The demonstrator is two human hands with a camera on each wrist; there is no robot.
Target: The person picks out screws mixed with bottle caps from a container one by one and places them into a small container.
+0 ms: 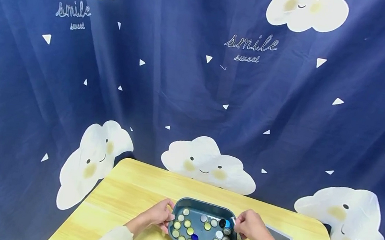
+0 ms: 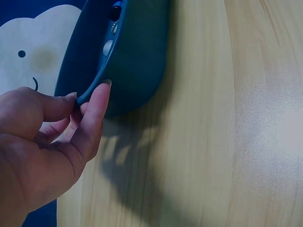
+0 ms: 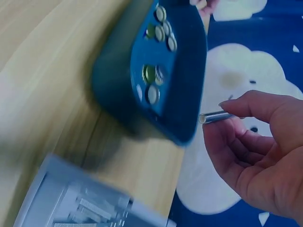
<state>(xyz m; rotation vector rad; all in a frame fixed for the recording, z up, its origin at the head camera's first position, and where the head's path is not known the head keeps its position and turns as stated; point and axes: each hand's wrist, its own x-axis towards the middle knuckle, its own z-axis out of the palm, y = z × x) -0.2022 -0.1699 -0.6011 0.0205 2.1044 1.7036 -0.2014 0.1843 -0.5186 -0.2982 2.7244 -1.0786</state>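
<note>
A dark teal plastic basin (image 1: 203, 206) with bottle caps (image 1: 187, 224) in gold, silver, white, pink, blue and black inside is over the wooden table. My left hand (image 1: 157, 213) pinches its left rim between thumb and fingers; in the left wrist view that hand (image 2: 61, 127) is at the basin's corner (image 2: 137, 75). Just beyond the right rim, my right hand (image 1: 251, 225) pinches a short silver metal tube (image 3: 215, 116) between thumb and fingers. One end of the tube points toward the basin rim. Whether the basin rests fully on the table, I cannot tell.
A grey box (image 3: 52, 189) with several thin metal pieces (image 3: 90, 210) stands right of the basin, partly under my right forearm. The wooden table (image 1: 141, 185) reaches back to a dark blue curtain (image 1: 190, 75) printed with clouds.
</note>
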